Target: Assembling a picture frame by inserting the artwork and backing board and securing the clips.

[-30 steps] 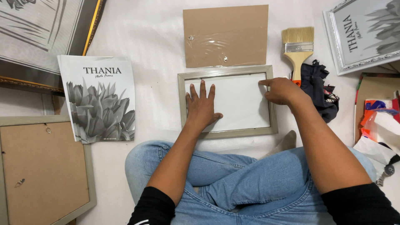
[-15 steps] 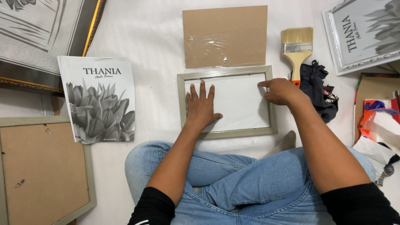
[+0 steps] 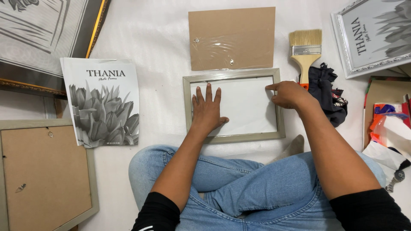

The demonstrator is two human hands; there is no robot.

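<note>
My left hand (image 3: pixel 208 110) lies flat with fingers spread on the white sheet (image 3: pixel 246 105) inside the grey-green frame (image 3: pixel 233 137), clasping nothing, while my right hand (image 3: pixel 290 94), loosely curled with the forefinger out, presses the frame's right inner edge, just below the paintbrush (image 3: pixel 305 50).

Left hand (image 3: pixel 207 109) flat, fingers (image 3: pixel 208 90) spread — right hand (image 3: pixel 291 95) half-curled, index finger pointing left.
</note>
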